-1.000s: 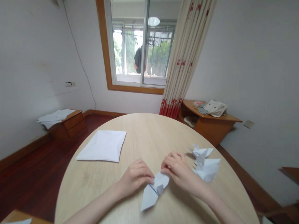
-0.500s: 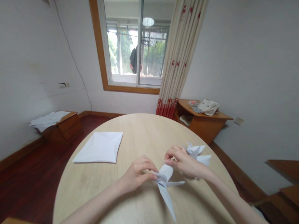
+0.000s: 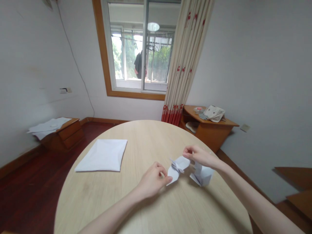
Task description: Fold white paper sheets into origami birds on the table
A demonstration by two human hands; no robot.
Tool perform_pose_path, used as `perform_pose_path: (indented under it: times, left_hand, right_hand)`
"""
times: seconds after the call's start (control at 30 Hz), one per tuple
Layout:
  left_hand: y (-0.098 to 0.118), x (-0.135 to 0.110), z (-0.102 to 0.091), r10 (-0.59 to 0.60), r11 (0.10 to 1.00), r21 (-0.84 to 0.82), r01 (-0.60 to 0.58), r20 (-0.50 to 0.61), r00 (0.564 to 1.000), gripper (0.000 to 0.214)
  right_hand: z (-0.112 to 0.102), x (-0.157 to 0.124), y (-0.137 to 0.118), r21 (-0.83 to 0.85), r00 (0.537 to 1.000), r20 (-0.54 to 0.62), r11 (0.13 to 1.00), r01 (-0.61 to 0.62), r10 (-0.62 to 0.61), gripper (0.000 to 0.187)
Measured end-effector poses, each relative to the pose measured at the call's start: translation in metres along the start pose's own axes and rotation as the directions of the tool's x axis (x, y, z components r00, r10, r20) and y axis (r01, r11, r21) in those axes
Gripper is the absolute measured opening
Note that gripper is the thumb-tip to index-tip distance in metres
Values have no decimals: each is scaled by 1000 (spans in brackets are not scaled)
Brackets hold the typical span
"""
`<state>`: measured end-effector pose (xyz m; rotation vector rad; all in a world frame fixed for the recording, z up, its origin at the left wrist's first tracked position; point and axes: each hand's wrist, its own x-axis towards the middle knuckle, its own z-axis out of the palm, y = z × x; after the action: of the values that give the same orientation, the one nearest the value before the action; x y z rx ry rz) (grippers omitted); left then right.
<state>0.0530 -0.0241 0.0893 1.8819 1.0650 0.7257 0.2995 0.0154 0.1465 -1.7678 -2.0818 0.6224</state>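
Observation:
A folded white paper crane (image 3: 177,166) hangs just above the round wooden table (image 3: 146,201), stretched between my two hands. My left hand (image 3: 153,180) pinches its near wing tip with closed fingers. My right hand (image 3: 198,156) pinches the far wing tip, fingers closed. Behind and under my right wrist lie other folded paper cranes (image 3: 202,175), partly hidden by the hand.
A stack of flat white paper sheets (image 3: 101,155) lies on the left of the table. A low wooden cabinet (image 3: 62,131) with papers stands at the left wall. A corner shelf (image 3: 207,125) with a bag stands by the curtain (image 3: 185,61) and window.
Both hands have carried the crane further from me and to the right, toward the finished cranes. The wings are now spread between the hands, which have moved apart.

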Motion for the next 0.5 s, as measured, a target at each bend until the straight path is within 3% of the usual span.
perform_pose_path:
  times: [0.13, 0.5]
  left_hand:
    - [3, 21, 9, -16, 985, -173, -7, -135, 991, 14]
    - [18, 87, 17, -107, 983, -172, 63, -265, 958, 14]
  right_hand:
    - [-11, 4, 14, 81, 1000, 22, 997, -6, 4, 28]
    - [-53, 48, 62, 131, 995, 53, 988, -86, 80, 28]
